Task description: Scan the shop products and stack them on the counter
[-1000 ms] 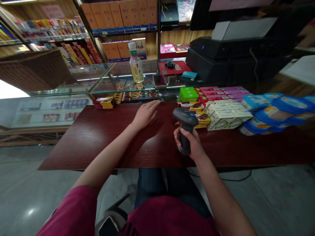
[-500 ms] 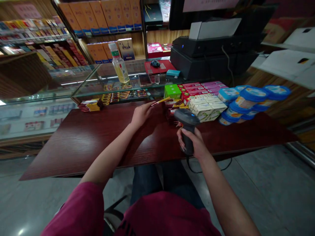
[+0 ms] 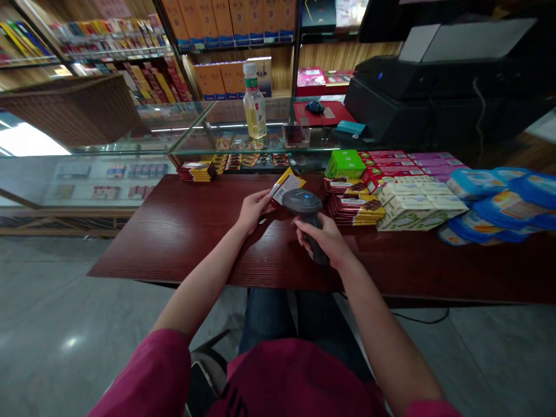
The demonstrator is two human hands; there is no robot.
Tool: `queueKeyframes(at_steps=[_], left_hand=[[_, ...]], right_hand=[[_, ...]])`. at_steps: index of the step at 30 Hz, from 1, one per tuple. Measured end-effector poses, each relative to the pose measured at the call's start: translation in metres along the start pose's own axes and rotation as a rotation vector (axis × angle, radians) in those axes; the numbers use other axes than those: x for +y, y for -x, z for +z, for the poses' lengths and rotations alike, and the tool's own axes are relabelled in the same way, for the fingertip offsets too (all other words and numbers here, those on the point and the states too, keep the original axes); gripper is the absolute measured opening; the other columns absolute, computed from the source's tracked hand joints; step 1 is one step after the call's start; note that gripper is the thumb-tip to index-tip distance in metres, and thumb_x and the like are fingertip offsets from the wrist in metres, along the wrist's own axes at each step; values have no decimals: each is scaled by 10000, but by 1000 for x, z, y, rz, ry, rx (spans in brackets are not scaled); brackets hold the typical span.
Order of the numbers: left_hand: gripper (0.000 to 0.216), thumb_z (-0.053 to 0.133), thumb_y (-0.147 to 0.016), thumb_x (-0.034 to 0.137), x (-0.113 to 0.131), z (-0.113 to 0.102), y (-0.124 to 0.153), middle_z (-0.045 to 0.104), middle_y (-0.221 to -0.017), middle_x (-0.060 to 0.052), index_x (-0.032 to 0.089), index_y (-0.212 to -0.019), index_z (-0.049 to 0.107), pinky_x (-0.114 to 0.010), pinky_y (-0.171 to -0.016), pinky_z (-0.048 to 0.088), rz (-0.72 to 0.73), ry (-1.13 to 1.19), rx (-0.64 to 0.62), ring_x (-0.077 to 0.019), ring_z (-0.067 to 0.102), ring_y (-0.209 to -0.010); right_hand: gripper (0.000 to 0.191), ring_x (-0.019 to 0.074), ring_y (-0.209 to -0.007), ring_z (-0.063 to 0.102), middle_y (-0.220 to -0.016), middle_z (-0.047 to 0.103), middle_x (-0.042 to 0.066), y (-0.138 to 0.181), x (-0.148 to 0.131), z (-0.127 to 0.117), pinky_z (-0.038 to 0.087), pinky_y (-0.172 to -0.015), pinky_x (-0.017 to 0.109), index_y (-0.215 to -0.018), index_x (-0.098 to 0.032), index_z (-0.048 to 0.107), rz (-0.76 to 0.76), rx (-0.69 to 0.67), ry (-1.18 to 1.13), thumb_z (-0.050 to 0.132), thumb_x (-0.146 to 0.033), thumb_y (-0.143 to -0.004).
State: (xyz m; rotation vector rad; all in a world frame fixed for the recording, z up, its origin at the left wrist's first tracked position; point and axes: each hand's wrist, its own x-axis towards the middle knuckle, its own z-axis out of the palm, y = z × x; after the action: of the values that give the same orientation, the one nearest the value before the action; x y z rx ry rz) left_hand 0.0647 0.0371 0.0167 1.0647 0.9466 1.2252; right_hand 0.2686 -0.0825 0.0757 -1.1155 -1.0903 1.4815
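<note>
Here we are at what looks like the scanning step: my left fingers [image 3: 262, 198] pinch a flat packet [image 3: 288, 182], label side facing me, and my right fingers [image 3: 303, 240] wrap the grip of a scanner [image 3: 303, 201], its head over the packet's near right end! Touching or just above, I can't tell. The next move, I judge, calls for a steady packet and a straight line from scanner head to barcode [image 3: 279, 193]. Just right of my right fingers come the chocolate stacks [image 3: 356, 211], a green box [image 3: 345, 164] behind them, then cream cartons [image 3: 408, 202], then blue-lidded tubs [image 3: 493, 208]. Beyond and left of my left fingers, a smaller stack [image 3: 196, 171] sits by the glass case [image 3: 191, 149]. Beneath my fingers runs a dark red, wood-grained tabletop [image 3: 195, 231]; ahead of them a bottle [image 3: 254, 113] stands on the glass, orange boxes [image 3: 241, 23] line the shelves [image 3: 280, 66], and grey floor [image 3: 65, 307] shows below
</note>
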Motion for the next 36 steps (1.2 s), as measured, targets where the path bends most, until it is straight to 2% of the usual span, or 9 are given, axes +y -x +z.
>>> queueKeyframes(at_steps=[6,12,15,19,22,25,28,32,36], left_hand=[[483,903,-853,460,-4,-1,0,852,-1167,-95,170,-1228,812,-287,-872,672,33,35,-53,-198,821,-927],[527,884,-875,410,4,-23,-11,793,-1350,-143,181,-1327,738,-420,-975,673,152,-31,61,-298,790,-1163],[470,834,-901,336,29,-61,-24,789,-1383,-139,172,-1336,764,-440,-1118,602,348,-247,195,-316,753,-1277],[333,688,-967,211,78,-133,-33,814,-1344,-102,182,-1275,811,-397,-1199,532,598,-664,421,-261,744,-1301],[317,605,-1003,167,107,-185,-34,825,-1323,-65,210,-1223,828,-377,-1210,517,684,-937,423,-228,717,-1358],[348,555,-1022,156,119,-223,-38,816,-1350,-53,227,-1213,838,-386,-1218,503,644,-1152,360,-220,670,-1437],[354,587,-1000,167,120,-245,-43,792,-1401,-60,237,-1242,836,-417,-1223,489,501,-1311,408,-239,640,-1475],[436,557,-994,162,117,-250,-47,760,-1458,-52,253,-1346,797,-492,-1272,408,346,-1468,464,-279,546,-1562],[510,467,-1027,179,107,-238,-43,679,-1575,-78,243,-1462,727,-505,-1247,392,413,-1535,462,-297,542,-1550]], right_hand=[[448,97,-420,504,-609,627,-43,3,-8,3,387,-347,208,-943,-204,673,6,55,-11,917,-535,-767],[508,86,-404,494,-631,640,-53,-3,-5,-3,383,-337,190,-1080,-189,675,12,-52,-55,894,-543,-789],[528,92,-398,496,-642,646,-42,-9,1,-6,376,-327,198,-1086,-182,672,24,-96,-76,899,-548,-781],[531,93,-393,490,-646,637,-36,-16,10,-7,363,-323,204,-1088,-182,689,68,-134,-148,908,-552,-776],[527,92,-401,483,-644,620,-36,-21,13,-6,350,-322,200,-1080,-182,708,97,-146,-201,920,-541,-758],[513,90,-398,465,-638,601,-38,-23,13,-4,338,-322,201,-1052,-190,712,127,-133,-228,927,-535,-739],[512,91,-398,452,-635,588,-39,-23,12,-3,332,-328,208,-1061,-194,711,145,-127,-226,914,-547,-750],[539,111,-425,473,-628,608,-29,-25,14,-2,361,-359,220,-1112,-209,687,138,-104,-200,892,-573,-771],[532,118,-445,469,-612,596,-34,-28,18,-1,382,-390,228,-1069,-222,655,167,-56,-202,884,-594,-764]])
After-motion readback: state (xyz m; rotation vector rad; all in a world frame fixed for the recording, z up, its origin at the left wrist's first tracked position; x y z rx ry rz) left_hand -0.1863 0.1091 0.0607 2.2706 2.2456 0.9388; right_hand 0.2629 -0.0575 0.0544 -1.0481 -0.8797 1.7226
